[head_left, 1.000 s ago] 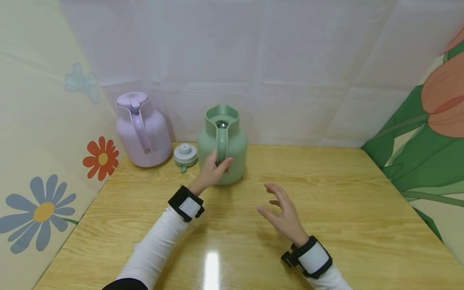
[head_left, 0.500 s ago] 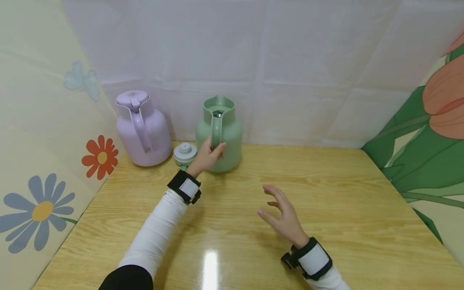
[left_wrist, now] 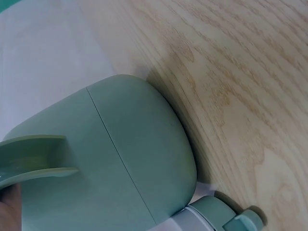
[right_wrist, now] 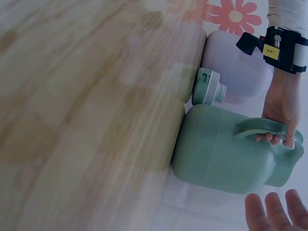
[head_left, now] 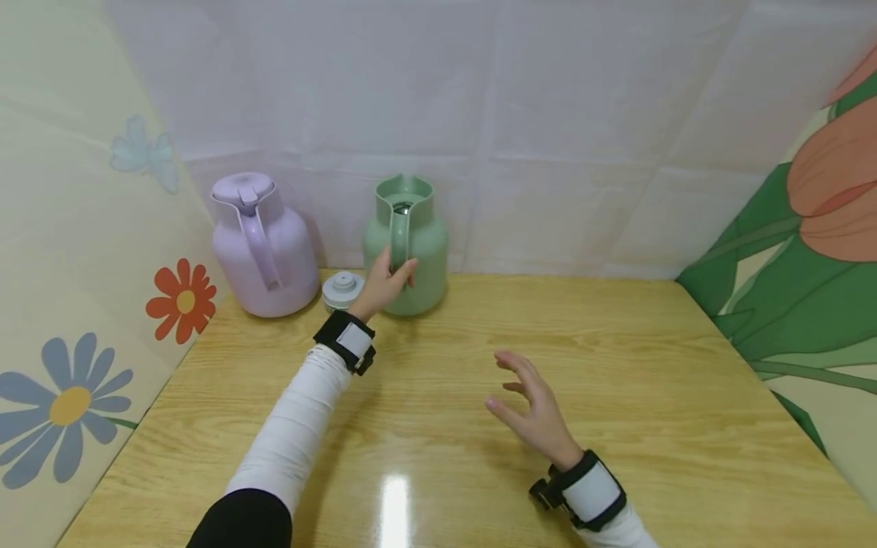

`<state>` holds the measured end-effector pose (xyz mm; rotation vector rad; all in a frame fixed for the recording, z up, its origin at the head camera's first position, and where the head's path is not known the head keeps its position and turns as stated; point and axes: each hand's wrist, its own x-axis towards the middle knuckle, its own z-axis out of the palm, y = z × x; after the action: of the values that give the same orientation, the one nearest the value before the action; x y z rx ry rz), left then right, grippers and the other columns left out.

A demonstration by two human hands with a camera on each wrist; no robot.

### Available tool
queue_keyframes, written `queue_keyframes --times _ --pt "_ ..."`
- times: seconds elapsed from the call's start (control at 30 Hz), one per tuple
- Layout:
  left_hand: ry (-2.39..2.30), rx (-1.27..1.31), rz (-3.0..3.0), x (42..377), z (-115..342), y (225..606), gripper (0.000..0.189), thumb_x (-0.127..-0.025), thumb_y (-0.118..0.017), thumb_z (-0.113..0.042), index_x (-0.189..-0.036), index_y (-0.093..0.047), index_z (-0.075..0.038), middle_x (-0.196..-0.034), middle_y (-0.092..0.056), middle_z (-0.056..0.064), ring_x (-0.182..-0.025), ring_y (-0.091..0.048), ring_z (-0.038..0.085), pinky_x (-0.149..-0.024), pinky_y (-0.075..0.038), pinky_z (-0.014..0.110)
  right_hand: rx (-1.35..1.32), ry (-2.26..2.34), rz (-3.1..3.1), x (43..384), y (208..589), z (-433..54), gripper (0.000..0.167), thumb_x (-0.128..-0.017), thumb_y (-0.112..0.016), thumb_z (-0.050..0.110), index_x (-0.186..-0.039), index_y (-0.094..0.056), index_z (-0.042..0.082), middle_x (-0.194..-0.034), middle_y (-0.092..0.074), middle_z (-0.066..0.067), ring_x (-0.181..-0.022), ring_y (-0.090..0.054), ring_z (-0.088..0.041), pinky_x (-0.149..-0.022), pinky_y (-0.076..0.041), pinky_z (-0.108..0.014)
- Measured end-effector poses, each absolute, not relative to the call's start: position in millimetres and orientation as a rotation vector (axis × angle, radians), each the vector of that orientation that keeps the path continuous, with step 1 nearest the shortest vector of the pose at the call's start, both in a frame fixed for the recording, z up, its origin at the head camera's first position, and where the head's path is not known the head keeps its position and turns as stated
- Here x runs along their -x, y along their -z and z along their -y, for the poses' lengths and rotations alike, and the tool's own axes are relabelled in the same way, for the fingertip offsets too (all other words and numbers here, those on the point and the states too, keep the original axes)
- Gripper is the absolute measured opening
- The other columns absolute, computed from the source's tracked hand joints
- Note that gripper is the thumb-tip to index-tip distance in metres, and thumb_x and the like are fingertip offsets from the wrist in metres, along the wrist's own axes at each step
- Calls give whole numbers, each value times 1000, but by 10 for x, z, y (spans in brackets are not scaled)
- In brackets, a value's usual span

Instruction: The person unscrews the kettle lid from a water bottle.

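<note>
A green thermos jug [head_left: 428, 255] stands upright at the back of the table, its top uncovered so the shiny liner shows in its mouth. My left hand [head_left: 385, 285] grips the handle, thumb on the right side; the right wrist view shows the fingers wrapped under that handle [right_wrist: 260, 126]. Just left of the jug sits a grey-and-green stopper [head_left: 341, 288], partly covered by my left hand in the head view. My right hand [head_left: 537, 411] hovers over the front right of the table, fingers loosely bent and holding nothing.
A lilac thermos jug [head_left: 293, 251] with its lid on stands at the back left corner, beside the stopper. Behind the wooden table [head_left: 617, 365] hangs a white cloth [head_left: 582, 137]. Flower-printed cloths [head_left: 62, 251] border both sides.
My left hand has moved the green thermos jug back toward the white cloth and slightly left. The hand now overlaps the stopper in the head view. My right hand has stayed in place.
</note>
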<state>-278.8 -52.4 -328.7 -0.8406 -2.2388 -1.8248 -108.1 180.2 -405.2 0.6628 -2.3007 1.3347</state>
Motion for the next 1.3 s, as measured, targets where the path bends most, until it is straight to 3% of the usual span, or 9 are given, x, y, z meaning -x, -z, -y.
queue_keyframes --times 0.27,0.37,0.5,0.73,0.97,1.2,1.3 --pt "1814 837 2220 2978 526 3452 15 -93 -50 -11 -98 -46 2 -74 -54 16 -69 -54 24 -62 -44 30 -664 -1366 2291 1054 4045 -1805 61 -76 -66 -6 -132 -41 1 -130 -44 -17 -112 -43 -29 -79 -48 -44" --pt "1788 767 2262 3013 557 3499 31 -92 -53 -19 -114 -43 1 -95 -57 19 -86 -56 26 -74 -47 35 -661 -1375 2296 1052 4048 -1796 60 -77 -65 -5 -132 -41 2 -130 -43 -16 -113 -43 -27 -80 -48 -44" --pt "1805 652 2268 2899 653 3438 47 -91 -56 -22 -129 -36 -2 -116 -52 21 -106 -52 29 -90 -43 39 -659 -1373 2295 1049 4051 -1786 60 -77 -66 -5 -132 -41 2 -129 -43 -16 -114 -43 -20 -80 -48 -43" --pt "1706 619 2031 2573 870 3255 36 -88 -55 -4 -117 -42 14 -100 -55 31 -95 -53 40 -87 -43 45 -680 -1368 2272 1032 4043 -1782 61 -75 -66 -7 -131 -42 2 -128 -44 -19 -113 -43 -15 -80 -48 -40" --pt "1427 563 1847 2568 1194 3252 27 -79 -60 10 -103 -48 16 -85 -57 32 -78 -56 40 -73 -47 51 -686 -1362 2270 1013 4032 -1772 61 -75 -66 -8 -131 -42 0 -128 -45 -16 -113 -43 -16 -79 -48 -40" --pt "1352 437 1840 2722 1610 3384 29 -79 -61 8 -105 -51 12 -85 -59 25 -76 -57 28 -69 -46 23 -683 -1366 2273 1011 4041 -1770 60 -76 -66 -7 -130 -43 2 -128 -45 -11 -112 -44 -16 -80 -48 -39" --pt "1315 345 1815 2700 1752 3376 27 -79 -59 6 -104 -51 12 -84 -58 23 -74 -53 22 -68 -42 20 -683 -1365 2273 1012 4048 -1764 60 -76 -66 -7 -130 -43 2 -128 -45 -11 -112 -44 -16 -79 -49 -39"
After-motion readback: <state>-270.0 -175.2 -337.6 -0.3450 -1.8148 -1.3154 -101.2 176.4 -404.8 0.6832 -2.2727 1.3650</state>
